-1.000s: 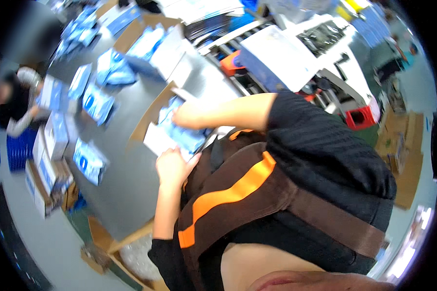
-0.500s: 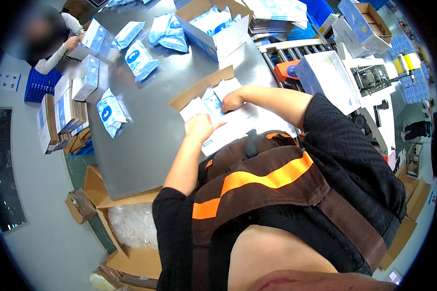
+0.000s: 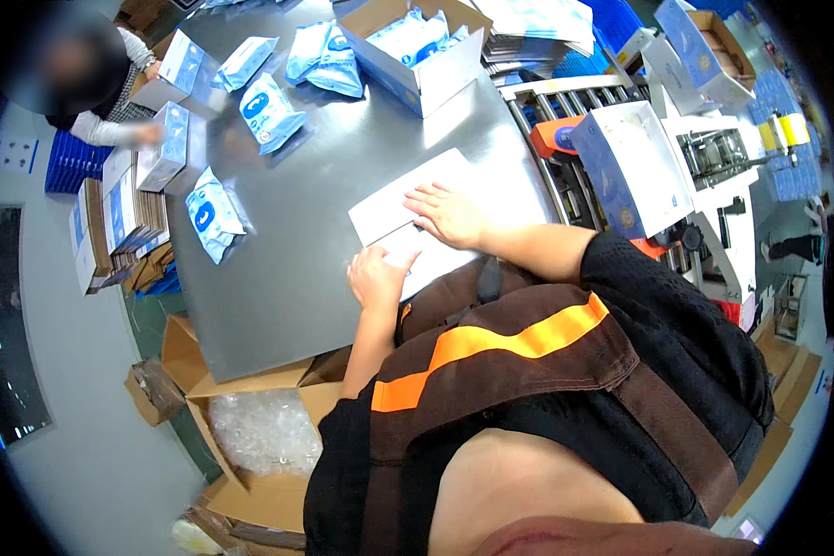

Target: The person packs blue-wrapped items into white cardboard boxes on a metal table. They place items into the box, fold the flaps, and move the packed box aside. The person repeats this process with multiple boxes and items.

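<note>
Right in front of me on the metal table lies a white carton (image 3: 417,190) with its top flaps folded down. My right hand (image 3: 449,216) rests flat across the flaps, fingers stretched out. On the near left corner of the carton lies my left hand (image 3: 377,276), its fingers spread and the thumb pointing inward. Neither hand grips anything. What is inside the carton is hidden by the flaps. Several blue-and-white soft packs lie farther off, the closest being a pack (image 3: 215,215) on the left.
At the back stands an open carton (image 3: 426,69) of blue packs. A roller conveyor (image 3: 579,176) runs on the right, with an open box (image 3: 632,167) and a taping machine (image 3: 713,148). A co-worker's arm (image 3: 107,130) is at the far left. Below the table sits a box of clear plastic (image 3: 259,431).
The carton's upright brown flap is down and the blue pack inside is covered. My right hand has come out of the carton and flattened on top. The co-worker's hands have shifted.
</note>
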A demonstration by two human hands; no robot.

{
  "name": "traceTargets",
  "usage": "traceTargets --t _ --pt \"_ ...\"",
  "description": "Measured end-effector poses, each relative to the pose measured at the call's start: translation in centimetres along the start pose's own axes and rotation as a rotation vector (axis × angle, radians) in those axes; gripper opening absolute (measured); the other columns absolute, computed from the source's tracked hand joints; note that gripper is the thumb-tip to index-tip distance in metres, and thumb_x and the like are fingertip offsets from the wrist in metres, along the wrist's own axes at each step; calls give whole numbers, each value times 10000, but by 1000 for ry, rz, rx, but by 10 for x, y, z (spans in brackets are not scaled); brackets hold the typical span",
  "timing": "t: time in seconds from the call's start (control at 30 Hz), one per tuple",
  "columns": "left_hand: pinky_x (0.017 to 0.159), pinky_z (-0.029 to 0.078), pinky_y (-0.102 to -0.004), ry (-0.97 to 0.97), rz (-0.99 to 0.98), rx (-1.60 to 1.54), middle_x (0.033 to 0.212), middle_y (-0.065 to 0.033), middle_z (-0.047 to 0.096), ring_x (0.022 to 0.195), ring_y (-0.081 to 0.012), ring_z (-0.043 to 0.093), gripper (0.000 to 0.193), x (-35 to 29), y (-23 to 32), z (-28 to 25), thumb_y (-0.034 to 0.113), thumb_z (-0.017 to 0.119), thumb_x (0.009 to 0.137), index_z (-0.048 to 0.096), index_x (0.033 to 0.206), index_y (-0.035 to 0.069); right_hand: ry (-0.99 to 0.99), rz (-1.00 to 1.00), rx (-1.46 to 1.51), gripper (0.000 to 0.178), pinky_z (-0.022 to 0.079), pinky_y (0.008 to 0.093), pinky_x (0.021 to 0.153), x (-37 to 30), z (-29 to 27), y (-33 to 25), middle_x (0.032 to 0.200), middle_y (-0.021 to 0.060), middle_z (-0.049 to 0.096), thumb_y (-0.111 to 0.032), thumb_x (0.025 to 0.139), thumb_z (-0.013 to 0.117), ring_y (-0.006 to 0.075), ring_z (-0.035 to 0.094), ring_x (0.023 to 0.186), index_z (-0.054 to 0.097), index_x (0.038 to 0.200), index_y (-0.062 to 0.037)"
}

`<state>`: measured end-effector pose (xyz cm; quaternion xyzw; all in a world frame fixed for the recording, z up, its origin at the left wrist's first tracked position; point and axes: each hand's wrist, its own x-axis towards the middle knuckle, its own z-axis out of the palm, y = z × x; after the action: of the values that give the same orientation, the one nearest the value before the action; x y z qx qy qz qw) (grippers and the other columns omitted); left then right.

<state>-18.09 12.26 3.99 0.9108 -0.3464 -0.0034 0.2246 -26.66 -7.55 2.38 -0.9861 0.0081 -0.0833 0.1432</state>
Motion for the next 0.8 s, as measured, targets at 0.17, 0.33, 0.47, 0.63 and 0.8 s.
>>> traceTargets --t 0.17,0.33,0.47,0.63,0.8 --pt "778 477 -423 -67 -30 169 916 -132 677 867 -306 633 607 0 -32 -25 605 793 611 706 835 47 24 -19 -67 482 239 430 1162 -2 26 6 1481 107 426 -328 994 428 273 365 1388 446 1407 -79" --pt "878 501 -400 -578 -391 -102 1048 -203 697 1021 -341 658 779 29 -54 -1 695 704 689 715 1025 -8 -68 82 -120 545 194 437 1179 -3 25 -6 1530 120 344 -391 1009 375 270 290 1428 392 1443 -62" --pt "860 506 -369 -650 -370 -497 1023 -199 708 974 -310 678 731 27 -60 47 626 707 749 700 1056 -38 -22 235 -47 681 170 461 1182 -24 14 -18 1532 180 309 -489 975 417 320 257 1437 346 1450 -7" --pt "878 495 -354 -862 -286 -380 1042 -186 708 1009 -300 668 683 47 19 50 588 683 799 696 1071 -39 -4 343 -33 670 178 460 1181 -77 -4 20 1528 176 320 -462 963 460 320 281 1427 351 1447 -13" --pt "941 459 -366 -1103 -150 -318 1129 -234 667 1083 -341 632 759 50 96 121 637 614 822 658 1139 -51 33 392 -42 613 198 459 1179 -154 -37 87 1507 167 361 -382 956 495 310 313 1413 376 1434 -17"
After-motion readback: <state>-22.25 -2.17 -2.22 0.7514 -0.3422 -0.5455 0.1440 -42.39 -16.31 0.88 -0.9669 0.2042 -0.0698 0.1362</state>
